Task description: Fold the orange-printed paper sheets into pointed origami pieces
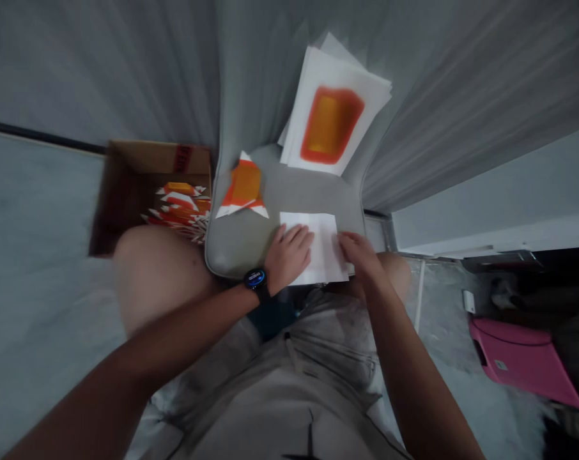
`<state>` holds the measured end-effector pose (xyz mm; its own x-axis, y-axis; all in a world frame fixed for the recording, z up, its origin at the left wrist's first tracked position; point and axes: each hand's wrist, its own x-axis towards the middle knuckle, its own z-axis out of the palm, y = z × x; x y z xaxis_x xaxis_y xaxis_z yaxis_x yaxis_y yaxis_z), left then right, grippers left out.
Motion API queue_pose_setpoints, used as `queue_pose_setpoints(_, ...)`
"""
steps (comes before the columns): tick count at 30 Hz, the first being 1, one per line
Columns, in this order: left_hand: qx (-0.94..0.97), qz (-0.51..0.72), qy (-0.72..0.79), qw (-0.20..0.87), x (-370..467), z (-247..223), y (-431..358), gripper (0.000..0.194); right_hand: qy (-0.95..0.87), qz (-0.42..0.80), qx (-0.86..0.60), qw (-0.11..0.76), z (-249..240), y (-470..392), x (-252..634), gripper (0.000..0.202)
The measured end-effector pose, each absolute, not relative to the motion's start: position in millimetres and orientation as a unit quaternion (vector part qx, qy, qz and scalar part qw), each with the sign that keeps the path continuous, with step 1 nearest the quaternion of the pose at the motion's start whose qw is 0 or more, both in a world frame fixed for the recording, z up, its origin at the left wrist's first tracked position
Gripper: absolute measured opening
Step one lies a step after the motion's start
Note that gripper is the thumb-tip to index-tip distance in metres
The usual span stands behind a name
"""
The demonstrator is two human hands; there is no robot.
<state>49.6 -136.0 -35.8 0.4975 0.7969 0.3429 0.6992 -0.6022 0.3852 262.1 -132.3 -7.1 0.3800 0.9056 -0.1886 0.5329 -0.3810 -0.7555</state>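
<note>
A white sheet of paper [324,246] with fold creases lies at the front of the grey chair seat [241,252]. My left hand [292,252] rests flat on the sheet's left part, fingers stretched out. At the sheet's right edge, my right hand [359,252] has its thumb and fingers closed on the paper. An orange and white folded paper piece [245,186] sits to the left on the seat. Behind, a stack of white sheets [313,76] leans against the backrest, its top sheet printed with an orange and red shape.
On the floor to the left stands a cardboard box [140,156] holding several folded orange and white paper pieces [179,203]. A pink case [519,358] lies on the floor at right. A grey curtain [126,70] hangs behind the chair.
</note>
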Motion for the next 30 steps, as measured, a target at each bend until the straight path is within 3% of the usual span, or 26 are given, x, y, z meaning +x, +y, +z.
queue_pose_setpoints(4, 0.862, 0.251, 0.428, 0.105, 47, -36, -133, 0.042, -0.437, 0.375, -0.744, 0.339, 6, -143, 259, 0.051)
queue_pose_setpoints(7, 0.858, 0.262, 0.425, 0.119, 45, -35, -130, 0.042, -0.473, 0.35, -0.708, 0.391, 13, -150, 251, 0.054)
queue_pose_setpoints(11, 0.849, 0.263, 0.434, 0.144, 43, -33, -125, 0.044, -0.596, 0.312, -0.611, 0.418, 11, -151, 243, 0.042)
queue_pose_setpoints(19, 0.854, 0.228, 0.444, 0.148, 44, -34, -123, 0.043, -0.767, 0.181, -0.531, 0.312, -28, -156, 236, 0.05)
queue_pose_setpoints(30, 0.822, 0.282, 0.468, 0.162, 39, -39, -119, 0.049, -0.788, 0.124, -0.561, 0.221, -54, -162, 236, 0.056)
